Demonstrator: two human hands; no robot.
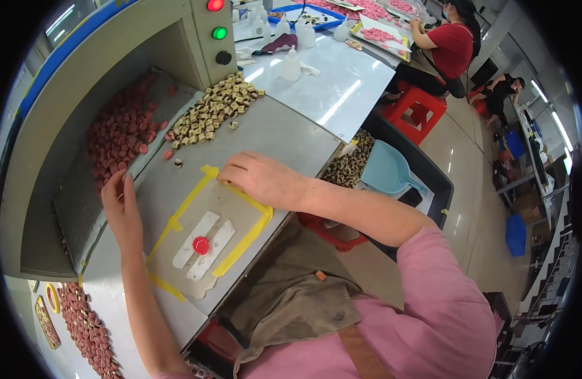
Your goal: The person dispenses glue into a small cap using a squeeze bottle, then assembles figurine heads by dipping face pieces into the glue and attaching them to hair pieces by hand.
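My left hand (123, 208) reaches to the edge of a heap of small round pink pieces (124, 123) inside the machine's opening. Its thumb and fingertips come together there, and anything between them is too small to make out. My right hand (266, 180) rests low over the worktop by the far corner of a yellow-taped rectangle (209, 167). Its fingers are curled under, hiding whatever they may hold. Within the tape, a round red piece (201, 245) sits across two white strips (220, 248).
Small cream-and-dark pieces (209, 114) lie heaped beyond my hands. The machine (70, 57) arches on the left. A black tray with a blue dustpan (387, 167) stands at right. White bottles (291, 65) stand on the far table. A co-worker in red (452, 41) sits beyond a red stool (417, 110).
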